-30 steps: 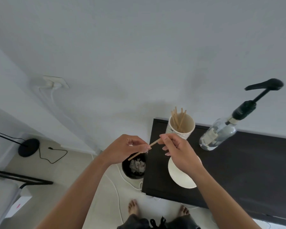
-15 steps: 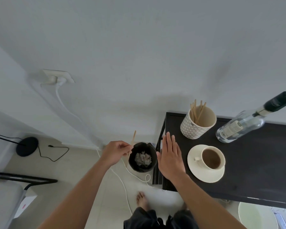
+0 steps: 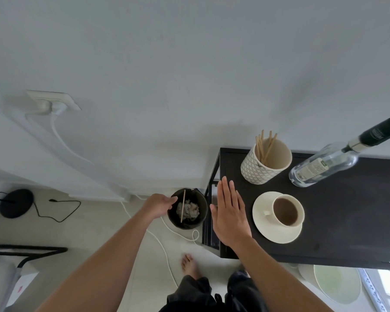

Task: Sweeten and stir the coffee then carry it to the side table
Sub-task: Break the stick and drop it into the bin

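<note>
While the right hand (image 3: 229,212) was spread flat over a black table (image 3: 351,221), the left hand (image 3: 159,204) was held loosely open beside a bin (image 3: 187,209); the bottle (image 3: 322,164) label was unreadable.

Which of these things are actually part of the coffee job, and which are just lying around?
Part of the job:
- coffee cup on its saucer
- used stir stick, lying in the bin
- holder of spare sticks
- syrup pump bottle
- left hand, right hand, both empty

Just lying about:
- wall socket and cable
- black lamp base
</note>
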The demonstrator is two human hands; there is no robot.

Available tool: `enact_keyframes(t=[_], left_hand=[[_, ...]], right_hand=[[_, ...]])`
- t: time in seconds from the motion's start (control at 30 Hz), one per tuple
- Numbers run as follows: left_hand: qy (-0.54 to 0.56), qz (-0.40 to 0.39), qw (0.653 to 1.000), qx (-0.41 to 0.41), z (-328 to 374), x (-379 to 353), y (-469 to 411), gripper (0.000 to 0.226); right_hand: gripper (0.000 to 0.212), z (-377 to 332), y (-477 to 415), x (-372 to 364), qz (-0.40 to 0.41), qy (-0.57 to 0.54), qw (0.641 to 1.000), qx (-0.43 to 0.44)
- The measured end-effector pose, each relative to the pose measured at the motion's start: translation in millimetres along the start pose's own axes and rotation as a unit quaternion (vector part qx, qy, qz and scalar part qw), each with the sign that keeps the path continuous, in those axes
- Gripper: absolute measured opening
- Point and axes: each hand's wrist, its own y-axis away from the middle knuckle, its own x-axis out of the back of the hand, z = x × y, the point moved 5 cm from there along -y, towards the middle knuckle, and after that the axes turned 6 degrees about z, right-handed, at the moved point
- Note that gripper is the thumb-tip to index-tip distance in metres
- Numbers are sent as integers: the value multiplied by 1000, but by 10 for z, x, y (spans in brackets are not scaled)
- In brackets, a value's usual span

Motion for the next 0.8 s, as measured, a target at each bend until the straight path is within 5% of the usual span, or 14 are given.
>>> enact_keyframes(t=[0.57,0.8], left_hand=[[117,-9,993,-7,-114,-60,247,34],[171,-2,984,-47,109,-15,464,30]], right_hand=[[80,6,-11,36,-27,4,1000,3],[85,20,-156,427,-132,-169,976,-34]])
